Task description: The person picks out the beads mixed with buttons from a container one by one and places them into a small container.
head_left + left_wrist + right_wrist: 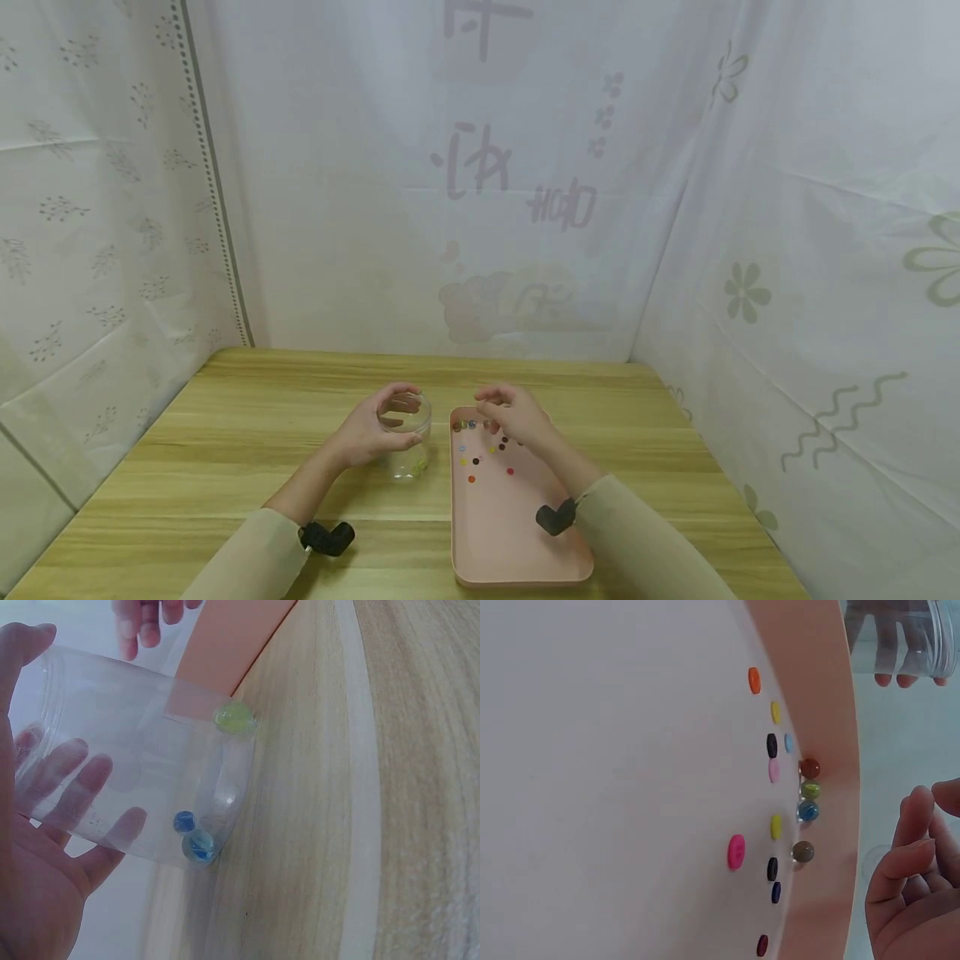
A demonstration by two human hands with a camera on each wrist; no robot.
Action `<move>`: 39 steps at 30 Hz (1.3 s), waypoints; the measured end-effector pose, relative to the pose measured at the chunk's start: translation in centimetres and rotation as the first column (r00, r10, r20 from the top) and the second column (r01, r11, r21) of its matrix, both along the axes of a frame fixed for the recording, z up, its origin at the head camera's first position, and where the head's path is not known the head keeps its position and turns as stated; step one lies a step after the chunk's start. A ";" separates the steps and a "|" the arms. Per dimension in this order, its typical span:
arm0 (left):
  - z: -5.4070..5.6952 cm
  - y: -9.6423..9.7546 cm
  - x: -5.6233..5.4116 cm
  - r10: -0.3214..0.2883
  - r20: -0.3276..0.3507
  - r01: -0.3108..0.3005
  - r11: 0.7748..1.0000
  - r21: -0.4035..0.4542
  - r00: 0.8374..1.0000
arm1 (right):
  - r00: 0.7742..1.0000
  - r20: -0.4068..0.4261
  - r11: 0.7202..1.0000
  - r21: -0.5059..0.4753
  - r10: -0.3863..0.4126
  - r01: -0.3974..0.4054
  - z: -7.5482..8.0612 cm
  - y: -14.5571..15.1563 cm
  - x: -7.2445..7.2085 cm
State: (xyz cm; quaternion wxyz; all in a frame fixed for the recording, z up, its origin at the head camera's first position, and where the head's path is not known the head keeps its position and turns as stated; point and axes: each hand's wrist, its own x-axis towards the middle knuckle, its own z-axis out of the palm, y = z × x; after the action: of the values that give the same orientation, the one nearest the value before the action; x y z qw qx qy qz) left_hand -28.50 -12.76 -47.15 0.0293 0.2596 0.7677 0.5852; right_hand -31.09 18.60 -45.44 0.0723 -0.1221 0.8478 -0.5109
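- One pink tray just beside the clear jar
- Right hand above the tray's far end, fingers loosely curled, seemingly empty
- Left hand gripping the jar
- Four marbles along the tray's wall, others inside the jar: transfer seems in hand, next calling for a careful pinch
- Buttons scattered nearby

You get soft, diffuse light in the head view, palest on the curtain beyond the tray, where the fabric looks slightly hazy. Left of the tray, your jar catches small glints and the bench takes faint, soft-edged shadows. Your left wrist view is cool and milky; your right wrist view looks dim, greyish inside the tray and washed bluish-green beyond its wall.
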 end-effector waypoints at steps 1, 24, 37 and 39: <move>0.0 0.0 0.0 0.000 0.000 0.000 1.000 0.000 1.000 | 1.000 0.005 1.000 0.002 0.000 0.000 0.0 0.0 0.0; 0.0 0.0 0.1 0.004 0.012 -0.004 1.000 -0.008 1.000 | 0.987 0.136 0.990 0.096 0.091 -0.105 -2.3 -1.8 0.4; 0.0 0.0 -0.1 0.004 0.006 -0.004 1.000 -0.013 1.000 | 0.992 0.099 0.988 0.119 0.082 -0.094 -3.8 -2.3 0.0; -0.1 0.0 -0.1 0.002 0.006 -0.002 1.000 -0.013 1.000 | 0.991 0.101 0.988 0.121 0.086 -0.098 -4.0 -2.3 -0.1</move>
State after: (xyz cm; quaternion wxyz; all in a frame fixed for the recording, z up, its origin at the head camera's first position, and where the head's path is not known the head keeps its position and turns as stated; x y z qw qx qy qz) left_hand -28.61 -12.79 -47.21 0.0328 0.2568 0.7717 0.5810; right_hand -31.15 16.32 -49.39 0.1437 -0.1317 0.8673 -0.4580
